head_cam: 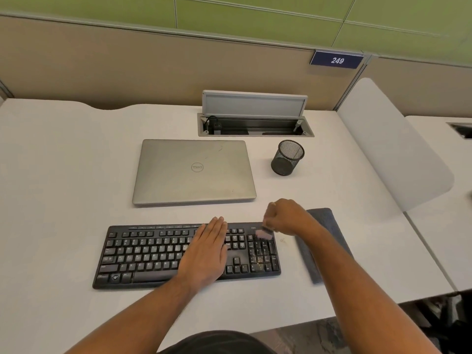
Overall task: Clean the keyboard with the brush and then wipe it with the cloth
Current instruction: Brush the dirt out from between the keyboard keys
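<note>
**Right hand brushing numpad, left hand flat on keys**

Right hand point(286, 217) is curled tight around the brush point(265, 232), fingers closed on the handle; the brush head is motion-blurred, pale bristles down at the top of the numpad, so I can't tell exactly which keys it touches. Left hand point(208, 247) lies flat, fingers straight and together, palm down on the keyboard point(153, 254), covering the right end of the letter block up to the navigation cluster. It grips nothing, just presses on the keys.

I see the keyboard as black, full-size, lying on the white desk point(63, 175) roughly parallel to the near edge. Light crumbs or dust show on the lower numpad keys, and a few specks sit on the desk just right of the keyboard.

Cloth point(324, 241), dark grey and folded into a long strip, lies on the desk just beside the keyboard's right end, partly under my right forearm, not touching the keyboard as far as I can tell.

Behind the keyboard: closed silver Dell laptop point(194, 172), near but apart. Right of it, a black mesh pen cup point(287, 160), upright. Further back, a desk cable box point(255, 123) with its lid flipped up. A blue plate reading 249 point(337, 60) sits on the partition.
</note>
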